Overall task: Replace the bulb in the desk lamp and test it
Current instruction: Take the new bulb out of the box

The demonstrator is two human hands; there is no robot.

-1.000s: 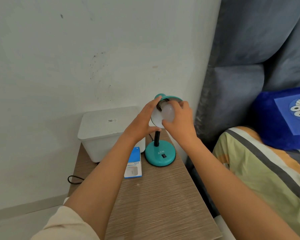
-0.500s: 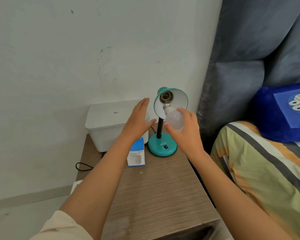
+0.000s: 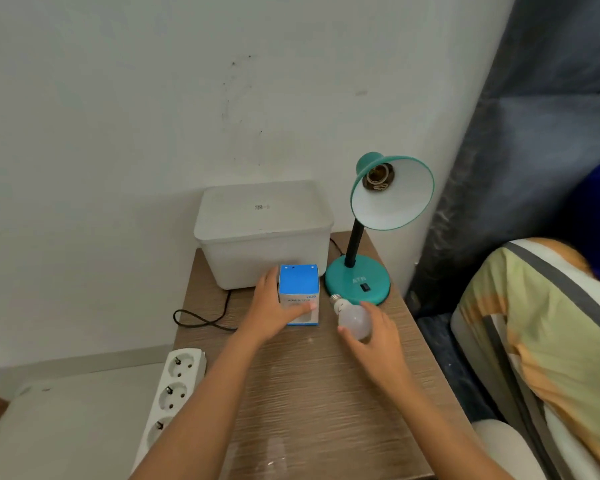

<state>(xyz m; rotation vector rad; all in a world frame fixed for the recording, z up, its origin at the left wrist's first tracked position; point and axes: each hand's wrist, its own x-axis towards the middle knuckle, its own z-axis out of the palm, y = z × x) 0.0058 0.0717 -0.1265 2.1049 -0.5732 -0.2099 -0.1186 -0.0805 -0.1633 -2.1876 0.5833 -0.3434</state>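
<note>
Old bulb [image 3: 352, 318]: half a second ago I held it just under the shade; now my right hand [image 3: 378, 336] cups it low over the bedside table [image 3: 326, 393], beside the lamp base [image 3: 357, 280].
Socket [image 3: 378, 176]: bare inside the teal shade, so removal looks done.
Bulb box [image 3: 298, 294]: blue and white, upright in front of the white bin [image 3: 262, 233]; my left hand [image 3: 274, 313], which was open beside the shade, now wraps it.
Next, I judge: set down the old bulb, unbox the new one.
</note>
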